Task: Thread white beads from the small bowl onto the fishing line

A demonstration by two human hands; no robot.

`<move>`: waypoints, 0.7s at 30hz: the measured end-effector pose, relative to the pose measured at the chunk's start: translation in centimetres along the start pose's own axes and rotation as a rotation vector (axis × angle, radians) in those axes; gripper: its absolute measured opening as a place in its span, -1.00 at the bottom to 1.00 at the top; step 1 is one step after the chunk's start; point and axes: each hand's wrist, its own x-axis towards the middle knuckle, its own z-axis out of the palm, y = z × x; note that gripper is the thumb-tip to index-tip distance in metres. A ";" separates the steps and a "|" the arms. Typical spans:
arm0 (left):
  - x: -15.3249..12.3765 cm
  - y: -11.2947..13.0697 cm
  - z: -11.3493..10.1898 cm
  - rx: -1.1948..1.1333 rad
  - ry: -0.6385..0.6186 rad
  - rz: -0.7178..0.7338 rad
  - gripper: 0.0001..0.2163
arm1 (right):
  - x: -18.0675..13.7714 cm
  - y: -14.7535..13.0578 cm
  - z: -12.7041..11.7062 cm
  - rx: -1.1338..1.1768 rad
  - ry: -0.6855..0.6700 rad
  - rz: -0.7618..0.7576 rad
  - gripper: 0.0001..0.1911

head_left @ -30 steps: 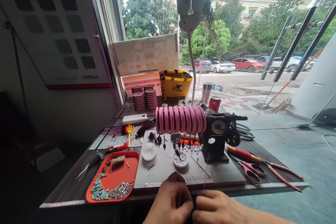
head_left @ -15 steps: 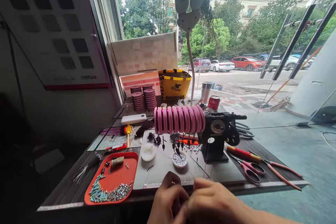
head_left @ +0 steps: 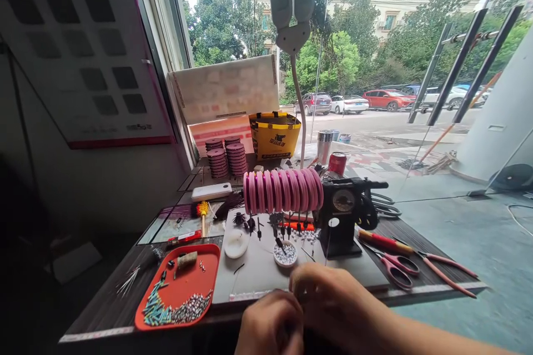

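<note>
Working just in front of the grey mat, left hand is clenched, right hand pinches something too small to tell, perhaps thin line; better keep it taut.

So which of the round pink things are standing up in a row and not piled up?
The bright pink spools beside the black machine stand on edge in a row. The darker discs near the yellow bag lie flat in stacks.

- One head-worn camera looks forward and slightly down from the near edge of the dark wooden worktable.
- Both hands sit very close at the bottom; the large glass window fills the background.
</note>
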 end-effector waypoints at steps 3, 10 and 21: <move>1.1 0.5 0.0 -0.596 -0.093 -0.600 -0.96 | -1.2 0.5 -0.1 -0.491 -0.089 -0.453 -0.63; 1.6 -0.1 1.0 -0.751 -0.119 -0.756 -0.93 | -2.0 1.9 1.5 -0.837 0.018 -0.707 -0.44; -1.2 0.4 1.2 0.279 0.290 0.093 -0.81 | 0.0 0.0 0.8 0.158 -0.011 0.022 -0.66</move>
